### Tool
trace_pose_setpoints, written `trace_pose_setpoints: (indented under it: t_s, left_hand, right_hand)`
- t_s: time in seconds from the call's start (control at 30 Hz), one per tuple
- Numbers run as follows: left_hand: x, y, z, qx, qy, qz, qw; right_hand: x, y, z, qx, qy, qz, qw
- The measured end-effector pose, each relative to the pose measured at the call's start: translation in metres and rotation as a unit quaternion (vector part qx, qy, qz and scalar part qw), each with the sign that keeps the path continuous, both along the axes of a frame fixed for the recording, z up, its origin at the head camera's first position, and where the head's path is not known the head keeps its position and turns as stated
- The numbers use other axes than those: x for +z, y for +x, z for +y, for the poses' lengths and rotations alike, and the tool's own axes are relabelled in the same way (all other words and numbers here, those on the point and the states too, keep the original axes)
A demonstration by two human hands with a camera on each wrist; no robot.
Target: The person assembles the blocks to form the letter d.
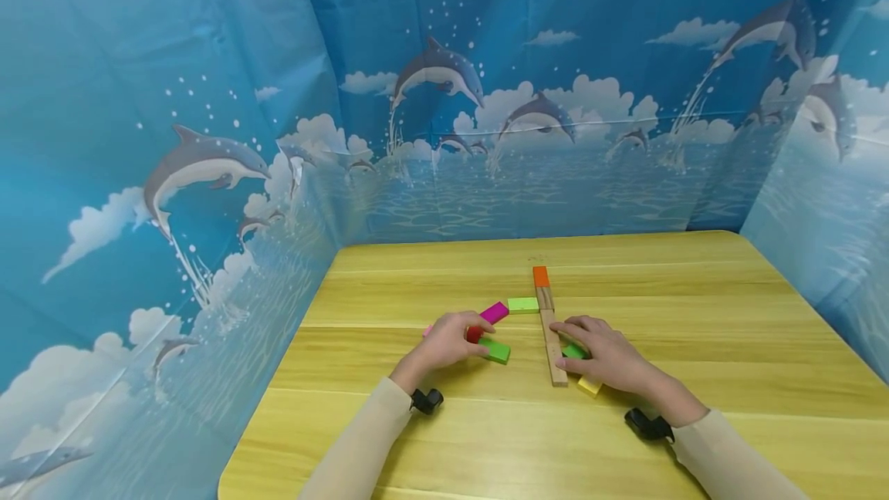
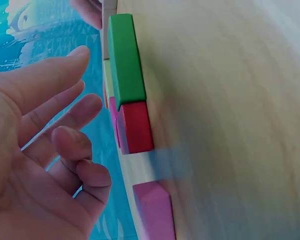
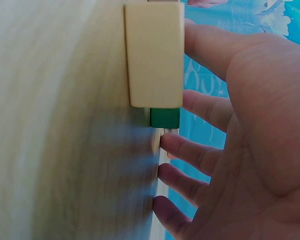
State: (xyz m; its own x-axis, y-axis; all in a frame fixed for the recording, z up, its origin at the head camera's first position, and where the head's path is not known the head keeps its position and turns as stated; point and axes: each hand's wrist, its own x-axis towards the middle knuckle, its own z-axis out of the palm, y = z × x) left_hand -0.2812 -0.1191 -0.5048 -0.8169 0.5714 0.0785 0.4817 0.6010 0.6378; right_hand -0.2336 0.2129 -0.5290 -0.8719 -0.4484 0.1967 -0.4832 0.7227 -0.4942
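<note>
1. The left hand (image 1: 451,339) covers most of the pink block (image 1: 427,330) and part of the red block (image 1: 475,334) from the head view; the left wrist view cuts the pink one at its lower edge.
2. Its fingers are spread and loosely bent, pinching nothing; in the left wrist view a gap shows between thumb and green block (image 1: 495,351), which meets the red one.
3. The right hand (image 1: 611,355) partly hides a second green block (image 1: 573,351) and the yellow block (image 1: 589,386). Its fingers are spread; the thumb tip is hidden behind the yellow block in the right wrist view, so I cannot tell whether it touches anything.
4. Bare wooden blocks (image 1: 549,336) form a line between the hands, with an orange block (image 1: 541,276) at the far end. Right fingertips overlap this line's edge; contact is unclear.
5. A magenta block (image 1: 495,312) and a lime block (image 1: 523,305) lie beyond the left hand, leading to the line.
6. Everything lies on a yellow wood-grain table (image 1: 694,307), before a dolphin-printed backdrop (image 1: 444,191). Both sleeves (image 1: 364,438) run out of frame.
</note>
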Motion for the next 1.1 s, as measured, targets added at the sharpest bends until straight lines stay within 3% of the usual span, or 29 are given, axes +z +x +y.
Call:
trace_pose_setpoints:
  t_s: [0.6, 1.1]
  left_hand:
    - [-0.005, 0.003, 0.017, -0.005, -0.060, 0.011, 0.9982]
    - [-0.005, 0.004, 0.024, 0.011, -0.069, 0.018, 0.9974]
  right_hand:
    - [0.004, 0.001, -0.001, -0.001, 0.004, -0.002, 1.0000]
    - [0.003, 0.001, 0.000, -0.004, 0.007, -0.005, 1.0000]
